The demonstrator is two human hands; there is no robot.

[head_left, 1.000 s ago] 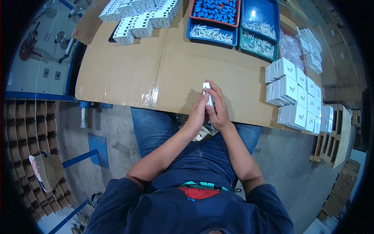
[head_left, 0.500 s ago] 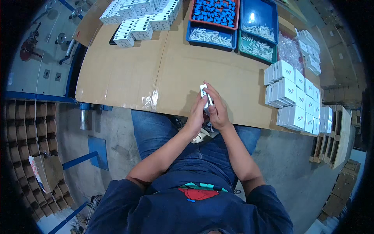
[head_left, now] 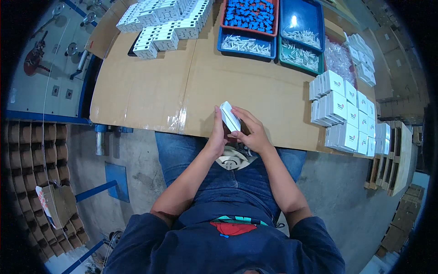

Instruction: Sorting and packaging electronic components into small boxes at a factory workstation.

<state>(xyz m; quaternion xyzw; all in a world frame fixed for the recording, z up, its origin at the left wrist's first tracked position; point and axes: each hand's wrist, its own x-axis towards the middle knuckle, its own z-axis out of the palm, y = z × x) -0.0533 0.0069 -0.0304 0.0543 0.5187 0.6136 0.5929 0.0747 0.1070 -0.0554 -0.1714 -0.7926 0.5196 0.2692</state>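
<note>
Close to the front edge of the cardboard-covered table [head_left: 146, 91], a small white rectangular plastic housing [head_left: 230, 117] is held between my two hands. Fingers of my left hand [head_left: 218, 133] press along its left side. My right hand [head_left: 252, 131] grips it from the right, with the thumb at its lower end and fingers near its upper part. The housing is tilted and shows a long narrow face with a lengthwise line. Its underside is hidden by my palms.
White modules with dark openings [head_left: 157, 39] are stacked at the far left. Trays hold blue parts [head_left: 250, 16], white pins [head_left: 246, 44] and more pale pins [head_left: 299, 55] at the back. White square units [head_left: 337, 107] pile up at right, beside clear plastic bags [head_left: 338, 59].
The housing has been turned and tilted, so a wider white face shows instead of its narrow printed edge. My left hand has shifted left and the hands are farther apart.
</note>
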